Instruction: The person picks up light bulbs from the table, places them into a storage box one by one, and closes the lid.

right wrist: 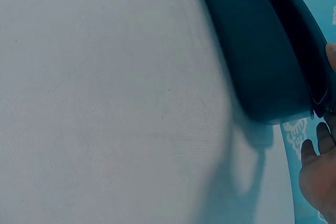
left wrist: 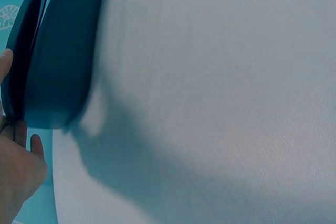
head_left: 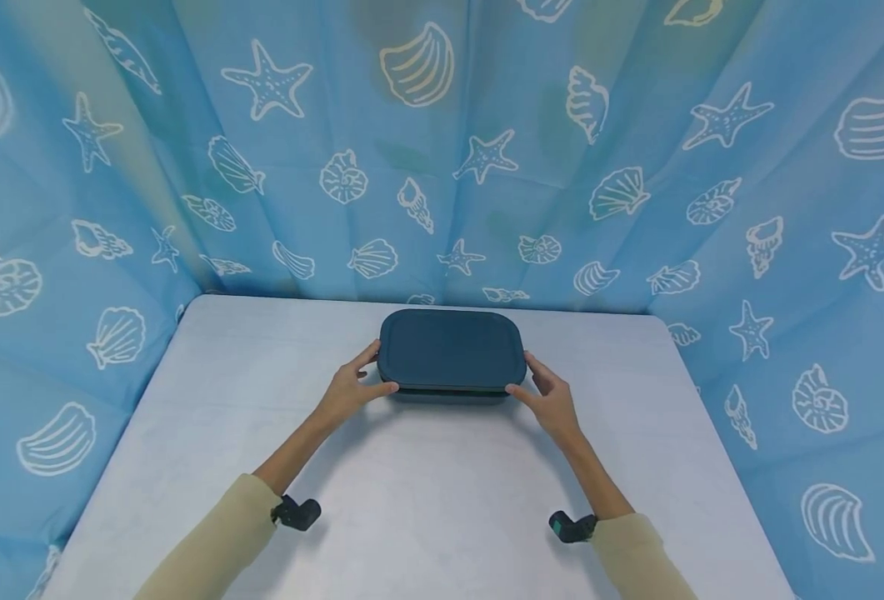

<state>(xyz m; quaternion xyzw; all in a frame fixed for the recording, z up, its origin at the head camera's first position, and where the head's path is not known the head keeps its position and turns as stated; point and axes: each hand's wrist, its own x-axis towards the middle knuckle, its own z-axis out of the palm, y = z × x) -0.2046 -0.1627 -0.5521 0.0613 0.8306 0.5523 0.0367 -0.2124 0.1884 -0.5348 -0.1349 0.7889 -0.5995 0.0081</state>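
A dark blue, round-cornered lunch box (head_left: 451, 400) stands near the back of the table, its flat lid (head_left: 451, 350) on top. In both wrist views a dark gap shows between the lid's front edge and the box body (left wrist: 65, 56). My left hand (head_left: 347, 390) holds the lid's left end, thumb at the front corner and fingers along the side. At the opposite end my right hand (head_left: 552, 404) grips the lid in the same way, thumb on the front right corner. The box's inside is hidden under the lid.
A white table (head_left: 442, 500) lies under the box, with its rounded back edge close behind. Blue curtains (head_left: 442, 125) with white shell and starfish prints hang at the back and both sides. A small black camera (head_left: 297, 512) sits on each wrist.
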